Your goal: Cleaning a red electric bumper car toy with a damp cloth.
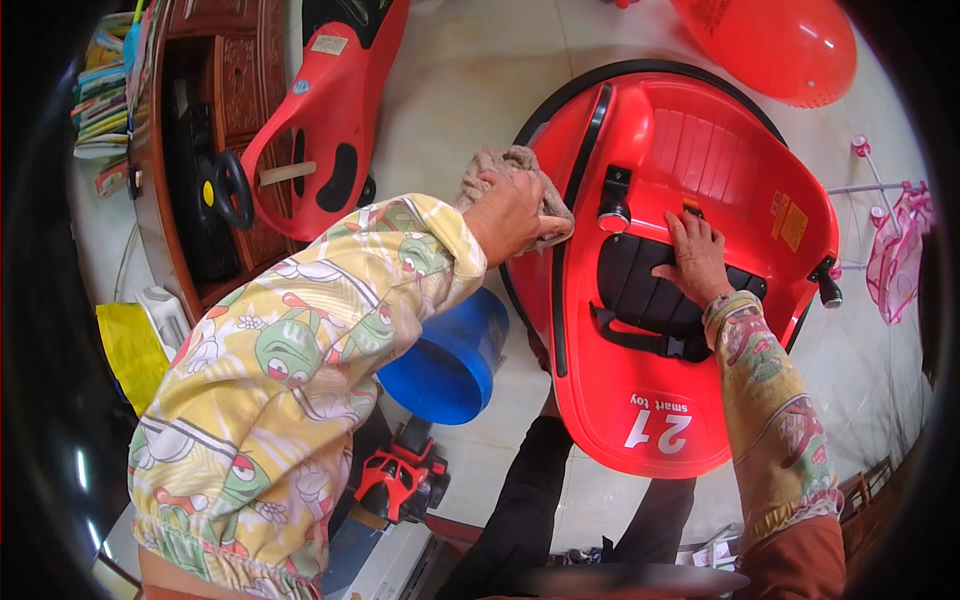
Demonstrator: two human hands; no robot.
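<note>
In the head view my left hand (510,214) is closed around a crumpled grey-brown cloth (499,161). It presses the cloth against the outer left side of a red plastic ride-on toy car (705,165). My right hand (697,255) lies with spread fingers at the upper edge of the car's black seat pad (645,281). It holds nothing. A black strap with a buckle (675,346) crosses the seat below it. Black control levers stand at either side of the seat, the left lever (615,199) between my two hands.
Beside my left forearm is a blue plastic bucket (450,360). A red swing car (337,135) stands before a carved wooden cabinet (240,82). A small red-and-black toy vehicle (397,480) sits below the bucket. Upper right is a red balloon (795,52); a pink toy stroller (896,247) stands right.
</note>
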